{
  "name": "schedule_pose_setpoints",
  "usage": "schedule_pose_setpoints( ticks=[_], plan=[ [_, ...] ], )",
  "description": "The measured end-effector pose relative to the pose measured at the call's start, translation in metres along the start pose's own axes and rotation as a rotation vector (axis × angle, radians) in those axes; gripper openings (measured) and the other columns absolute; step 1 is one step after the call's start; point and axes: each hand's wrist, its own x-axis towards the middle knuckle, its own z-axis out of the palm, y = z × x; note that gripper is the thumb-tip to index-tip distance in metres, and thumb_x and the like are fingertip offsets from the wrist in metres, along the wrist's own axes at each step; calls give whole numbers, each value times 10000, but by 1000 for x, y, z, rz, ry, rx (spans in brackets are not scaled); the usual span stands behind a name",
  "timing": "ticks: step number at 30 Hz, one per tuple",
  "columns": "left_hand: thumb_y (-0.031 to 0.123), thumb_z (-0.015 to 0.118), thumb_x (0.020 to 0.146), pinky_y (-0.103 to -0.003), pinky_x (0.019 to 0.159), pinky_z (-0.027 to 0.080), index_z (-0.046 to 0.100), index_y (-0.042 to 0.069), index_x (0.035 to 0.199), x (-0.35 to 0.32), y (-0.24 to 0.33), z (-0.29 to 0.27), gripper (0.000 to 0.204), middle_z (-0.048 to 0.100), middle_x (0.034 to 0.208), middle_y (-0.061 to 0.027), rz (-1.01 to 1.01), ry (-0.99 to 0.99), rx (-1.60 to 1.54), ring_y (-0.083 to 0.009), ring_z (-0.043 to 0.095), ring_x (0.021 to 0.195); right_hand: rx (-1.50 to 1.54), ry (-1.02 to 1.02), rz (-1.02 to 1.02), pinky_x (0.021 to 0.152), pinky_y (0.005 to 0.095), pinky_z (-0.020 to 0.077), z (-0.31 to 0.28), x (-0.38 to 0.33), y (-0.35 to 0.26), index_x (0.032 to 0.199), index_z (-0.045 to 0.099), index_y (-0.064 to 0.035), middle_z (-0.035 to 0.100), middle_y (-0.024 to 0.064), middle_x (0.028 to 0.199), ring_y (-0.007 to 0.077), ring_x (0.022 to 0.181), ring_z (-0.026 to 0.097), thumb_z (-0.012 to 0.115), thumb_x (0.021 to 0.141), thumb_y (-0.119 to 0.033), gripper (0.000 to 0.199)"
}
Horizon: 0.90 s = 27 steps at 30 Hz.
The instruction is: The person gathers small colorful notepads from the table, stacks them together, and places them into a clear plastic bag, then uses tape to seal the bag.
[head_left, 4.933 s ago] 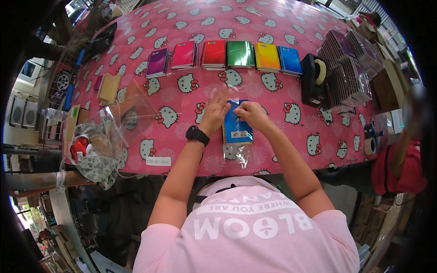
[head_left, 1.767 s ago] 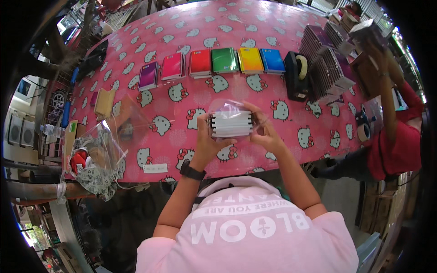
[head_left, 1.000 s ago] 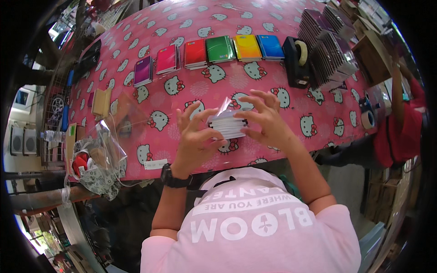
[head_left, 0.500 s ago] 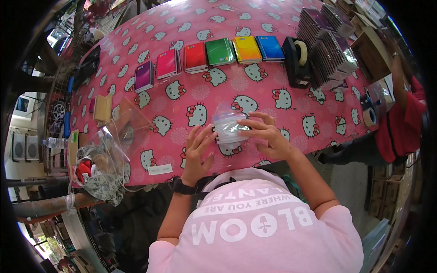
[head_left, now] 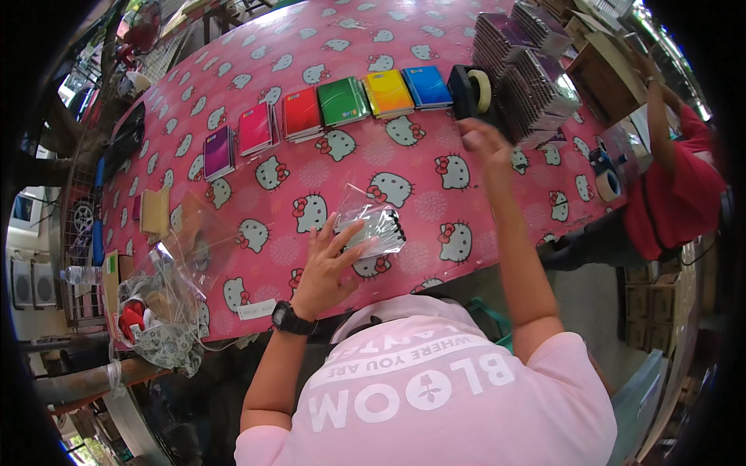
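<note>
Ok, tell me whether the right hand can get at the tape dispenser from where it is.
Probably yes. The right hand is stretched out just below the black tape dispenser, with only bare pink tablecloth between them. The left hand rests on the clear bagged packet, well out of the way.

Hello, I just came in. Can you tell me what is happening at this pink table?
A person in a pink shirt works at a table with a pink cartoon-cat cloth. The left hand presses down a clear plastic bag with small notebooks inside. The right hand reaches toward the black tape dispenser. A row of coloured notebooks lies further back, and stacks of packed bags stand beside the dispenser. Another person in a red shirt works at the right.
</note>
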Motion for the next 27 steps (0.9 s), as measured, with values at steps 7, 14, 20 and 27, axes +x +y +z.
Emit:
schedule_pose_setpoints(
  ticks=[7,14,20,27],
  plan=[
    [46,652,583,-632,1033,147,511,282,1251,6,2,0,722,338,1410,-6,33,8,-2,-370,204,1333,-811,253,329,751,389,459,-85,80,104,891,679,-19,665,141,838,280,779,612,609,786,-421,421],
    [22,599,560,-592,1054,154,515,260,1243,1,0,8,728,341,1406,-33,28,55,-27,-354,266,1305,-343,354,203,539,277,407,-89,35,103,855,671,-44,646,61,738,148,524,495,670,785,-235,203],
    [41,639,549,-580,1051,164,518,250,1239,3,-1,11,731,343,1402,-45,57,69,-35,-361,272,1299,221,108,961,375,192,263,-73,18,105,790,625,-79,515,-58,606,23,473,372,696,783,-191,133],
    [122,724,528,-592,1046,154,525,269,1235,5,4,-5,750,293,1436,-50,64,-11,69,-396,220,1315,37,-733,627,392,197,269,44,-6,-58,781,630,-49,511,-44,599,26,464,386,680,799,-284,241]
  ],
)
